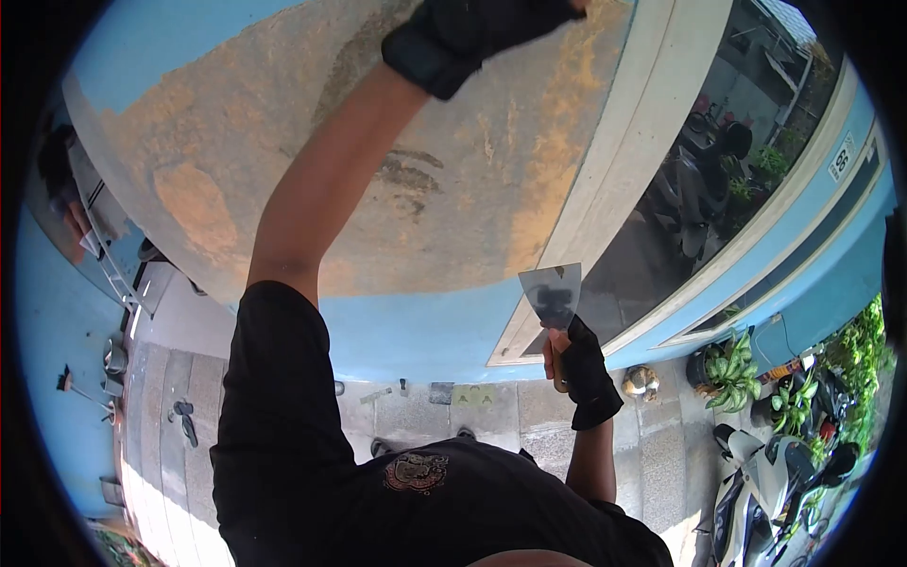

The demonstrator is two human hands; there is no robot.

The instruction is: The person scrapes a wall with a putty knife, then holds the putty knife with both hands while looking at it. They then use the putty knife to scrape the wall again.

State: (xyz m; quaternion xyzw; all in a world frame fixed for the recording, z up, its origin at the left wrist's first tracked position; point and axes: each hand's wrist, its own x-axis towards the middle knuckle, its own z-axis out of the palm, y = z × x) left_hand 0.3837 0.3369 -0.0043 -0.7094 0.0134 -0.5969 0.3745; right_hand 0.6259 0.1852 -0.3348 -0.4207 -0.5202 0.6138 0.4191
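Observation:
My right hand (576, 373), in a black fingerless glove, is closed round the handle of a putty knife (553, 291). Its broad metal blade points up, overlapping the lower corner of the pale window frame (612, 180) in this view. My left arm reaches high across the wall (472, 203), where blue paint gives way to bare grey and orange patches. At the top edge, my left hand (491, 28) also wears a black glove; it is close over the upper wall, and its fingers are mostly cut off by the frame.
Dark glass (704, 189) with reflections fills the window. Potted plants (732, 373) and a parked motorbike (765, 491) stand at right, near a curled-up cat (641, 382). At far left, another person (66, 184) is by a ladder (111, 269). Sandals (186, 423) lie on the paving.

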